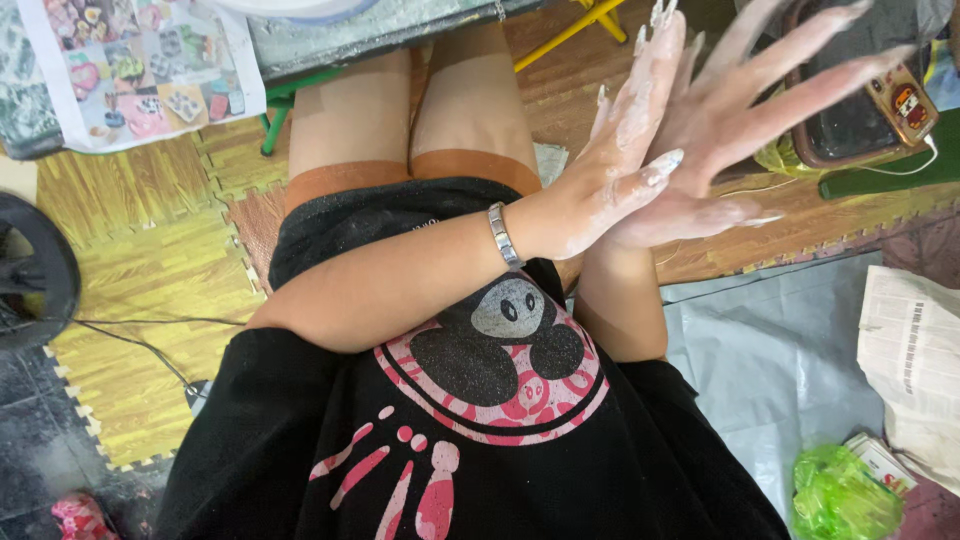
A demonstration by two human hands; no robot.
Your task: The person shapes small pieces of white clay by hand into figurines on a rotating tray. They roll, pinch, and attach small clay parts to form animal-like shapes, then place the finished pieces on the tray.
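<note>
Left hand (615, 165) presses flat against right hand (735, 120) (fingers spread, white-smeared)

Open mat floor (150, 250) spans left of frame (cable (140, 345) crosses it); right side is crowded by phone (860, 110), newspaper (915, 365), green bag (845, 495).

A chalky, matt white paste coats the left hand (620, 165) and right hand (740, 130), a shiny segmented metal bracelet (505, 236) rings the left wrist, the black printed cloth shirt (470, 440) looks soft and matt, the wood-grain foam floor tiles (150, 260) look dull, and the crumpled green plastic bag (840, 495) gleams.
</note>
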